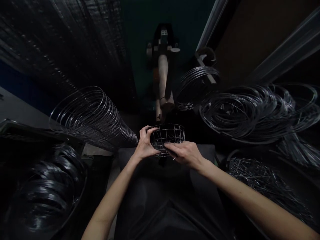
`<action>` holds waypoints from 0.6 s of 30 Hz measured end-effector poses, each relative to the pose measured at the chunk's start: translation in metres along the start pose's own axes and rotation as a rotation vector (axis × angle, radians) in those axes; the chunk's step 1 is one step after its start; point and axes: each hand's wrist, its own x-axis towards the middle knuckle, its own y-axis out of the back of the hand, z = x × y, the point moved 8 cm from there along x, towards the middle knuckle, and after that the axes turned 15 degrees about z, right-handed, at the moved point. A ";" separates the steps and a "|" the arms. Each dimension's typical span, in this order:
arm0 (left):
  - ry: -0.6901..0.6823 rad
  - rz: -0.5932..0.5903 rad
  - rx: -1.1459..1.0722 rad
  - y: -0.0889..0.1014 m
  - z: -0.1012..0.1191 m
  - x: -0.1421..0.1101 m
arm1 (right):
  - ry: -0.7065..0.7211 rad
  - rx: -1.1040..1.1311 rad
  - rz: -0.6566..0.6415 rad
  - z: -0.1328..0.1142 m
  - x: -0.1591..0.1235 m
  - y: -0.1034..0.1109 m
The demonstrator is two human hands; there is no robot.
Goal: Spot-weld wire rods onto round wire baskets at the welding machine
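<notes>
A round wire basket [168, 134] of crossing thin metal wires is held up in front of me, over the dark apron on my lap. My left hand [145, 144] grips its left side, thumb low and fingers at the upper rim. Against its lower right side lies my right hand [185, 152], closed, with the index finger pointing into the mesh. A bright tip of a short wire [174, 159] sticks out below those fingers; the rest of it is hidden. Just beyond the basket is a machine [163, 80] with a pale cylindrical arm.
A long stack of wire rings [100, 113] leans at the left, above wire coils [50, 186] in a dark container. Loose wire rings [240, 110] fill the right side, with a hanging bundle of rings [197, 83] near the machine. Short cut wires [265, 186] lie in a bin.
</notes>
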 end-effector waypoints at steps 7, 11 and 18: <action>-0.004 0.000 0.033 -0.001 -0.003 0.002 | 0.165 -0.023 0.180 -0.004 0.005 0.014; 0.001 0.008 0.051 0.004 0.003 0.001 | 0.185 0.002 0.187 -0.006 0.006 0.018; 0.065 0.005 0.059 0.004 -0.002 0.018 | 0.128 0.001 0.150 0.011 0.020 0.011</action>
